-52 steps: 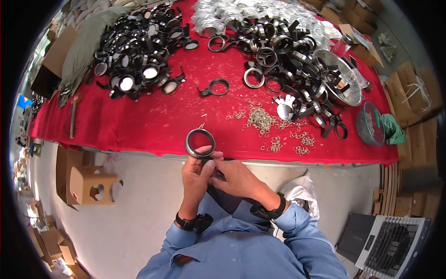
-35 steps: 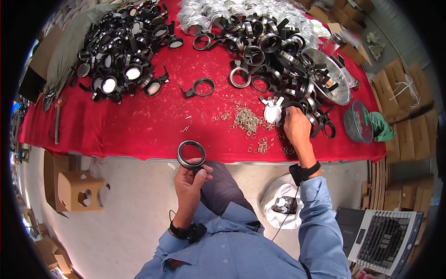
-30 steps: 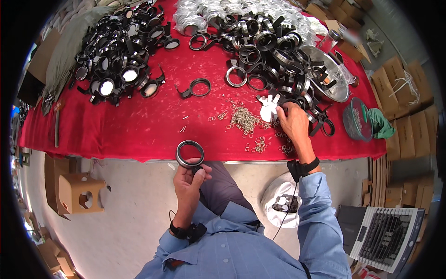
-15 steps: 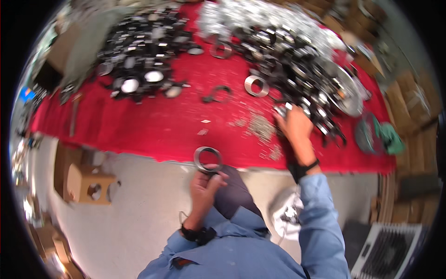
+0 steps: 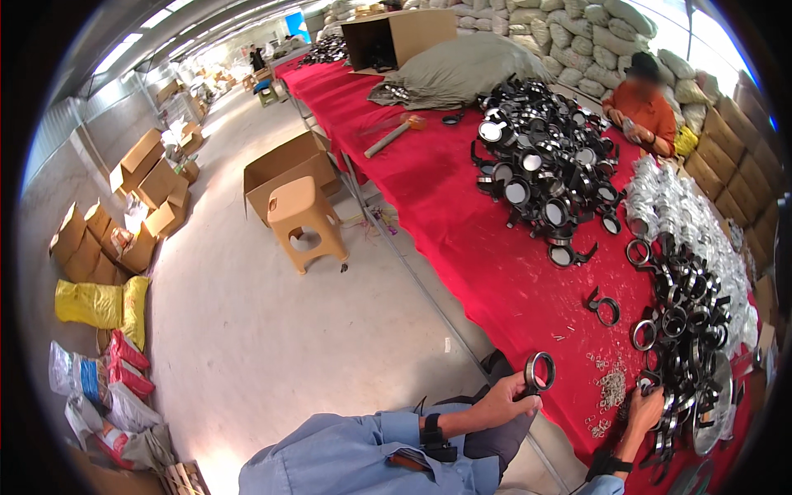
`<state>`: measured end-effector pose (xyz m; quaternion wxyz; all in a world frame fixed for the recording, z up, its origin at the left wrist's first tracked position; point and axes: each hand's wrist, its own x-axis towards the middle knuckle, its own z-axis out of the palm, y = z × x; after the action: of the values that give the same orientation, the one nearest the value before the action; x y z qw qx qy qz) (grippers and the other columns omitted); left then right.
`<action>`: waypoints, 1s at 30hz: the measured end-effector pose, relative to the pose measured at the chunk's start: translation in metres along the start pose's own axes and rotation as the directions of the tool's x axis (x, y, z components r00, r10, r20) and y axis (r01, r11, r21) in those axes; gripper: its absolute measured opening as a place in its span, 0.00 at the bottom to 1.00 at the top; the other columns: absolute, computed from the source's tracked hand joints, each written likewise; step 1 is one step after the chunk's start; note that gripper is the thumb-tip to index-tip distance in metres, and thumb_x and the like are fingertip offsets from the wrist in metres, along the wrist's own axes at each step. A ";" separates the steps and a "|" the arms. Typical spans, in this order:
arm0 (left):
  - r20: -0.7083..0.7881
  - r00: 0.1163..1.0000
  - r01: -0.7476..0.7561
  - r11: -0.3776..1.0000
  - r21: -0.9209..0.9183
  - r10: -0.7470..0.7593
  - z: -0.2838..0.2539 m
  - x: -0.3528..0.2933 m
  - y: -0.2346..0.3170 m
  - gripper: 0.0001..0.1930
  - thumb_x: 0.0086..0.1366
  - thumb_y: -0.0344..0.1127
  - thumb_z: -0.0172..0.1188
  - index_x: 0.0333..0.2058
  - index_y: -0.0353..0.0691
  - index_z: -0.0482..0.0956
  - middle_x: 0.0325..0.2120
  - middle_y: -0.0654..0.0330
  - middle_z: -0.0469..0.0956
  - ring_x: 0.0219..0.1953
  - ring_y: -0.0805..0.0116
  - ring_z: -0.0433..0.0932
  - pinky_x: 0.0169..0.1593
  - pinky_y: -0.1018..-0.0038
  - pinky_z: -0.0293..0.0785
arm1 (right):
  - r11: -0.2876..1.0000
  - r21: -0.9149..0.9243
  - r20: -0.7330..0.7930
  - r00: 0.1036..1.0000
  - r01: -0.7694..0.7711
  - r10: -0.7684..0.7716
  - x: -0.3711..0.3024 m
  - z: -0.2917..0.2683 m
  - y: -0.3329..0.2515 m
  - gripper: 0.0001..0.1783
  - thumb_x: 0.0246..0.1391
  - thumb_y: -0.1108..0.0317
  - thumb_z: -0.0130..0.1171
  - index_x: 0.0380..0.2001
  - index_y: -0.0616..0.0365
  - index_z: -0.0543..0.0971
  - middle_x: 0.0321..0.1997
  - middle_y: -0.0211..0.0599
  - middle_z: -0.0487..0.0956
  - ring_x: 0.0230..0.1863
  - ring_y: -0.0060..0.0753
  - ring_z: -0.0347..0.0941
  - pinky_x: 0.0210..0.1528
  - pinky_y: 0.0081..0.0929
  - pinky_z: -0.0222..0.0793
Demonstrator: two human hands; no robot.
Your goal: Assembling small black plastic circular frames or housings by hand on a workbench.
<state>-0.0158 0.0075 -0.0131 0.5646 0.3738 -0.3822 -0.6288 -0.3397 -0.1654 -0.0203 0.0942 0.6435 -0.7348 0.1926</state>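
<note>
I have the round black-and-silver ring (image 5: 530, 374) up beside the near edge of the red-cloth-covered table (image 5: 445, 190), my left hand (image 5: 505, 403) pinching it low, presumably to keep its opening unobstructed. My right hand (image 5: 648, 407) bends its fingers at the heap of black-and-silver rings (image 5: 674, 320); whether they grip anything, I can't tell. Small pale metal clips (image 5: 612, 388) lie loose alongside, handily near.

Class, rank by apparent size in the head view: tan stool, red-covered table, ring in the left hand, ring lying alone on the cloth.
1. Red-covered table
2. Tan stool
3. Held ring and lone ring: too alike to rank
</note>
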 end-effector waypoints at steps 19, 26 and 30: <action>-0.052 0.998 -0.045 0.998 -0.034 0.043 -0.002 0.005 -0.001 0.12 0.65 0.27 0.56 0.46 0.36 0.68 0.30 0.61 0.76 0.31 0.77 0.74 0.37 0.78 0.72 | 0.812 0.438 -0.129 0.921 0.386 -0.368 0.003 -0.026 -0.034 0.08 0.47 0.78 0.61 0.33 0.66 0.76 0.34 0.47 0.74 0.37 0.51 0.73 0.41 0.40 0.67; -0.052 0.999 -0.007 1.000 -0.011 0.007 0.005 -0.002 0.005 0.12 0.65 0.27 0.56 0.46 0.35 0.69 0.31 0.61 0.77 0.32 0.76 0.76 0.36 0.77 0.73 | 0.844 0.470 -0.104 0.966 0.257 -0.236 -0.007 -0.043 -0.020 0.05 0.55 0.76 0.56 0.35 0.66 0.77 0.33 0.47 0.76 0.35 0.46 0.73 0.40 0.38 0.67; 0.012 0.997 0.073 0.997 0.000 -0.073 0.002 0.000 -0.002 0.16 0.65 0.27 0.56 0.51 0.35 0.69 0.38 0.59 0.78 0.35 0.75 0.77 0.38 0.77 0.75 | 0.897 0.407 0.002 0.982 0.174 -0.191 -0.016 -0.049 0.005 0.07 0.58 0.71 0.55 0.37 0.64 0.77 0.33 0.49 0.79 0.35 0.46 0.76 0.40 0.38 0.70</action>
<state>-0.0189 0.0073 -0.0138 0.5390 0.3836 -0.3717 -0.6513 -0.3479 -0.1305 0.0176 -0.0388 0.7190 -0.6173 0.3171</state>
